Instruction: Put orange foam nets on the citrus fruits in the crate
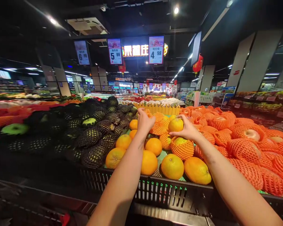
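Both my arms reach over a black plastic crate (165,191) of oranges in a shop's fruit display. My right hand (187,129) is closed round a bare yellow-orange orange (175,124) held above the pile. My left hand (144,121) is closed on an orange foam net sleeve (159,125) at the back of the crate. Several loose oranges (172,166) lie in front, and an orange in a net (182,147) sits just under my right hand.
Left of the crate lies a heap of fruit in black nets (94,135). To the right are pale fruits in orange nets (247,138). Price signs (156,50) hang overhead. A metal rail (169,215) runs along the display's front edge.
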Demonstrator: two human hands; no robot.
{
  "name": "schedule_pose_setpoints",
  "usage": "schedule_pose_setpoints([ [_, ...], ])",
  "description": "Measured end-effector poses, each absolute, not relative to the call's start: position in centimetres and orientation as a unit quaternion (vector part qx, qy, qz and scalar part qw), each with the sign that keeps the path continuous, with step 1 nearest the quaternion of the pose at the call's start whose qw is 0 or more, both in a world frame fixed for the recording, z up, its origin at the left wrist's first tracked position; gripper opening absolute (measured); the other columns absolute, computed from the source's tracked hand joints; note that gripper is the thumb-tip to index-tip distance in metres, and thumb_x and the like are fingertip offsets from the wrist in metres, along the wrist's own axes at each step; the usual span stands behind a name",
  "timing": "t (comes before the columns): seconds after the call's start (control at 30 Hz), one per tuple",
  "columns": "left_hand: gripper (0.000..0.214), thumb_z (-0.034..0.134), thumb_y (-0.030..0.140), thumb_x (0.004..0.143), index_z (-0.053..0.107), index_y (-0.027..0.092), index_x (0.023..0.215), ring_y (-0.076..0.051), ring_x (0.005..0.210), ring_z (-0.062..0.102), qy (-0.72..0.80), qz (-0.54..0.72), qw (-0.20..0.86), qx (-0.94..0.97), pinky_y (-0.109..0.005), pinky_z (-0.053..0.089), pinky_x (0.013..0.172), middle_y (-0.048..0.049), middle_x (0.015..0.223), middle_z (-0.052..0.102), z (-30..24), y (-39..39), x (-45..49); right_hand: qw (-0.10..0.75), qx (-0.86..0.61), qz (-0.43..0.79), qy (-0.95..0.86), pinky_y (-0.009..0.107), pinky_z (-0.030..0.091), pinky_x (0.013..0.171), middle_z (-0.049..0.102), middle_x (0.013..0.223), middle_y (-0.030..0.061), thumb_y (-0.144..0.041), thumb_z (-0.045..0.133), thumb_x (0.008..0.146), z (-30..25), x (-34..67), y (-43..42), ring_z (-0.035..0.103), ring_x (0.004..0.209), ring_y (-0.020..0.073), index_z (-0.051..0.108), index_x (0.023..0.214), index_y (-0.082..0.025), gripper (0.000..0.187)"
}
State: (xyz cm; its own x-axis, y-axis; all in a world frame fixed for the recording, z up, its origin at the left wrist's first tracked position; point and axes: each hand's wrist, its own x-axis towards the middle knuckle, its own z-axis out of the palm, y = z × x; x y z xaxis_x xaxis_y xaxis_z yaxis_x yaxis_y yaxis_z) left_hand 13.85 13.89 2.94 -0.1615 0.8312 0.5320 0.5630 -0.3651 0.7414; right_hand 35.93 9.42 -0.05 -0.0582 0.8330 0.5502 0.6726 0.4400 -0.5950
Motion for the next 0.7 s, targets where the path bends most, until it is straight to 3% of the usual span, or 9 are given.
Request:
schedule_pose_setpoints([
  [0.1,0.05,0.063,0.006,0.073,0.033,0.019,0.111,-0.024,0.109,0.06,0.452,0.589,0.172,0.648,-0.037,0.045,0.098,-0.0134,0.118,0.053,3.0,13.8,15.0,0.45,-0.536,0.174,-0.693,0.045,0.053,0.086,0.062,0.114,0.011,-0.062,0.081,0.06,0.0,36.1,9.2,0.064,0.099,0.0303,0.044,0.115,-0.023,0.078],
  [0.27,0.031,0.061,0.009,0.073,0.047,0.021,0.098,-0.022,0.1,0.062,0.319,0.511,0.163,0.782,-0.038,0.047,0.094,-0.0066,0.108,0.064,2.2,13.4,16.3,0.491,-0.533,0.162,-0.67,0.044,0.052,0.09,0.064,0.114,0.0107,-0.068,0.073,0.068,0.1,35.9,9.1,0.062,0.105,0.0295,0.052,0.112,-0.022,0.067],
  [0.43,0.039,0.059,0.006,0.066,0.06,0.019,0.103,-0.022,0.105,0.063,0.248,0.47,0.185,0.827,-0.036,0.05,0.097,-0.0069,0.113,0.065,2.0,13.5,16.3,0.544,-0.508,0.147,-0.652,0.047,0.046,0.102,0.063,0.121,0.0125,-0.07,0.067,0.074,0.0,36.2,9.8,0.059,0.116,0.0293,0.055,0.111,-0.022,0.062],
  [0.57,0.039,0.052,0.004,0.072,0.061,0.017,0.107,-0.022,0.112,0.062,0.226,0.569,0.198,0.766,-0.038,0.046,0.106,-0.0079,0.115,0.066,2.3,13.9,16.5,0.59,-0.473,0.132,-0.641,0.046,0.046,0.102,0.062,0.124,0.0132,-0.072,0.064,0.077,0.2,36.3,9.9,0.06,0.115,0.0286,0.055,0.111,-0.022,0.061],
  [0.7,0.035,0.063,0.014,0.075,0.054,0.017,0.109,-0.021,0.104,0.066,0.195,0.632,0.312,0.682,-0.034,0.053,0.093,-0.0094,0.112,0.066,2.6,14.3,16.7,0.596,-0.433,0.096,-0.669,0.046,0.042,0.107,0.062,0.128,0.0114,-0.066,0.06,0.085,0.6,36.1,9.3,0.058,0.122,0.0276,0.058,0.116,-0.022,0.054],
])
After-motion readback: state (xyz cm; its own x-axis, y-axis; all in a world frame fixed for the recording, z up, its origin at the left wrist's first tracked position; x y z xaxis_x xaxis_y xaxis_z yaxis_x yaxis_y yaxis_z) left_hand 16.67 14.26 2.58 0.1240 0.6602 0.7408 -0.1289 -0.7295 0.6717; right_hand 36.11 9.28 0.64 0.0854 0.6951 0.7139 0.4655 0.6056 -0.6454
